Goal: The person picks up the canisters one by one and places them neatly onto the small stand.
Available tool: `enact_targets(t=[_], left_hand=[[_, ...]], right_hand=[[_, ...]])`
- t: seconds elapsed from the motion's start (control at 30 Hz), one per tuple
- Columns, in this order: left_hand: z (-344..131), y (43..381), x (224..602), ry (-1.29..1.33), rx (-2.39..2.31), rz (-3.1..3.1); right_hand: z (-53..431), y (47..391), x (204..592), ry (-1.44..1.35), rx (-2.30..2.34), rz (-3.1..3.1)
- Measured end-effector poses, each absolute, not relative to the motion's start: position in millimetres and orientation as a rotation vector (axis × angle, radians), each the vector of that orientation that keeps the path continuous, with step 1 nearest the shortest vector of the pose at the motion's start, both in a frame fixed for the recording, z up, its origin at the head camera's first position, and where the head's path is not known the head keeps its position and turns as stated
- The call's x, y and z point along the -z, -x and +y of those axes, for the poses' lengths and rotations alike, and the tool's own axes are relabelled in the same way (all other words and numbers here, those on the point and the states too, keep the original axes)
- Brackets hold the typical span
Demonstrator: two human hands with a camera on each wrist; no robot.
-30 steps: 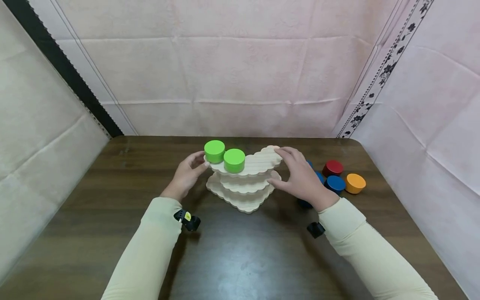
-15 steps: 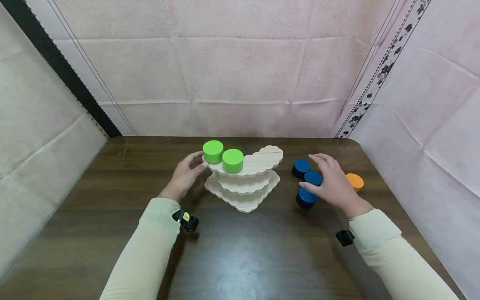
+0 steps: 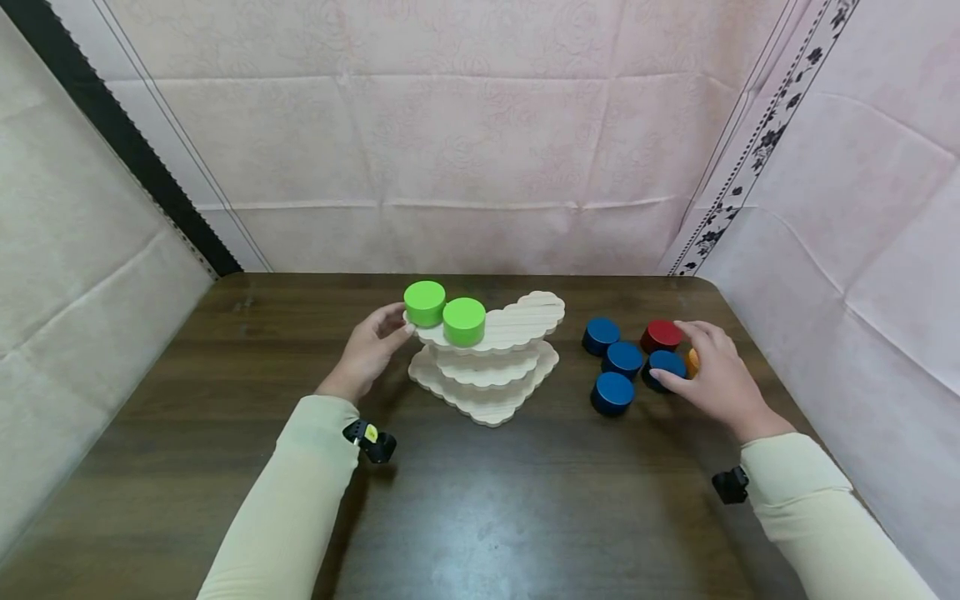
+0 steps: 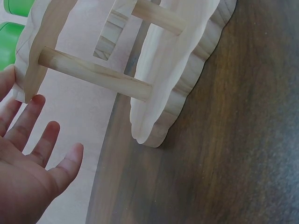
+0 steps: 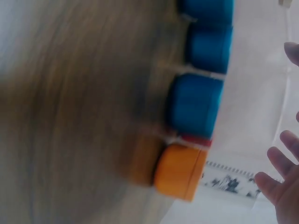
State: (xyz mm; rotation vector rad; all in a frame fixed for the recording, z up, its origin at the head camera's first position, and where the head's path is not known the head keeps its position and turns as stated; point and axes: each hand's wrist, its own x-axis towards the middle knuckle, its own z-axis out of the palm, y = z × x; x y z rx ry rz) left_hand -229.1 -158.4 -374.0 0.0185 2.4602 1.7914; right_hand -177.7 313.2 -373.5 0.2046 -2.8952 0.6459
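Observation:
A tiered wooden stand (image 3: 525,323) with scalloped edges stands mid-table. Its upper board bears two green discs, one at the left corner (image 3: 425,302) and one beside it (image 3: 463,323). My left hand (image 3: 366,352) pinches that board's left corner; in the left wrist view a fingertip lies beneath the edge, near a round wooden post (image 4: 93,72). Over on the right, my right hand (image 3: 722,382) hovers with fingers spread above an orange disc (image 5: 180,170), which it partly hides in the head view. A red disc (image 3: 661,336) and a blue disc (image 3: 664,372) lie close by its fingertips.
More blue discs (image 3: 612,393) are grouped between the stand and the right hand. The dark wooden table (image 3: 465,517) meets pale cloth walls (image 3: 480,167) at the back and sides.
My right hand has left the stand's right side and moved right, past the blue discs, to the orange one. The left hand keeps its place on the stand.

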Motion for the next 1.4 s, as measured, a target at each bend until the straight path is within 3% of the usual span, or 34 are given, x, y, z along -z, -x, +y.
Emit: enact_targets(t=[0.53,1.4], left_hand=[[-158.8,229.7,372.1,-0.016,-1.798,2.452],[-159.0,230.2,372.1,-0.011,-1.777,2.458]], right_hand=[[355.0,178.7,395.8,-0.091,-0.659,-2.930],[377.2,197.5,419.0,0.063,-0.742,-3.056]])
